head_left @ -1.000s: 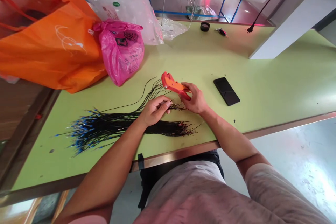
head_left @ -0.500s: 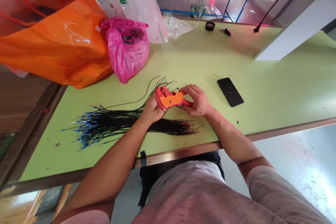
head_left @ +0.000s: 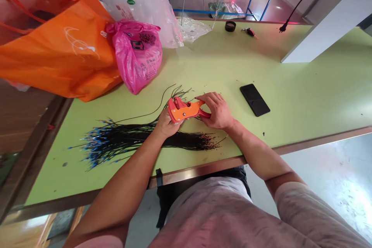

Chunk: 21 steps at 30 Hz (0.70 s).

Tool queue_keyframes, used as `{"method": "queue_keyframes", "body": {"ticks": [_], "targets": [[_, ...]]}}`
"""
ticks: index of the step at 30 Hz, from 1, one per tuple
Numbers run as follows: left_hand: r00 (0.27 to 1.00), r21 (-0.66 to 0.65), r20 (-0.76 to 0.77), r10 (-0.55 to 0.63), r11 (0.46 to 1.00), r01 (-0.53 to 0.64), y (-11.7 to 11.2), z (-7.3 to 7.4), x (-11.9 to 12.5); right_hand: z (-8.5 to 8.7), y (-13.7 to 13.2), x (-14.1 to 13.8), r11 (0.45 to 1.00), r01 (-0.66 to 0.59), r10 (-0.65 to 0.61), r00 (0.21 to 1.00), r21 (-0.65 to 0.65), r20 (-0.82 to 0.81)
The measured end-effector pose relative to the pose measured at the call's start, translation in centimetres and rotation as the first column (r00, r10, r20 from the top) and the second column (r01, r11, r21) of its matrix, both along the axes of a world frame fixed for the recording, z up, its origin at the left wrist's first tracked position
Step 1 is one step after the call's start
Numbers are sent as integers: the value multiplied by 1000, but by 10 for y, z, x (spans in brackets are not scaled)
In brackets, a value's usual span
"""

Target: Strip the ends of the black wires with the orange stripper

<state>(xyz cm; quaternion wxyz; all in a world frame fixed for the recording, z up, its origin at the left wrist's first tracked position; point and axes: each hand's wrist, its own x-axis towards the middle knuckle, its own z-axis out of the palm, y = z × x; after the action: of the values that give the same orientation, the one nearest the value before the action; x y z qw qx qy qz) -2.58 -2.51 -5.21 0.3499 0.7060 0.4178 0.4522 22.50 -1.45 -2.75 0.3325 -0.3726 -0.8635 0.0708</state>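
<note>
An orange and red wire stripper [head_left: 185,110] lies across my hands, its handles gripped by my right hand [head_left: 216,111]. The tool's jaw end sits over my left hand [head_left: 167,124], whose fingers are partly hidden behind it. A thin black wire seems pinched there, running into the jaws. Below that hand lies a large bundle of black wires [head_left: 130,139] with blue terminals at the left ends and reddish tips at the right. Looser wire strands [head_left: 174,95] fan out above the tool.
A black phone [head_left: 255,100] lies face up on the green table [head_left: 232,66], right of my hands. Orange [head_left: 58,50], pink [head_left: 136,58] and clear plastic [head_left: 142,7] bags are heaped at the far left. A black cap [head_left: 230,26], keys [head_left: 249,32] and a white pillar [head_left: 328,33] stand beyond.
The wire stripper has moved left and turned from a steep diagonal to nearly level, with its jaws now over my left hand. My right hand has closed around its handles.
</note>
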Motion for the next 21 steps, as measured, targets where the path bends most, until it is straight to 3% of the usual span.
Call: {"method": "queue_keyframes", "body": {"ticks": [10,21], "targets": [[972,242,-228,56,970,1,1,-7,-4,-1,0,-4,994,-19,21,1000,109,-21],[990,183,-141,28,983,-1,1,-6,-3,-6,3,-3,999,-6,6,1000,53,1]]}}
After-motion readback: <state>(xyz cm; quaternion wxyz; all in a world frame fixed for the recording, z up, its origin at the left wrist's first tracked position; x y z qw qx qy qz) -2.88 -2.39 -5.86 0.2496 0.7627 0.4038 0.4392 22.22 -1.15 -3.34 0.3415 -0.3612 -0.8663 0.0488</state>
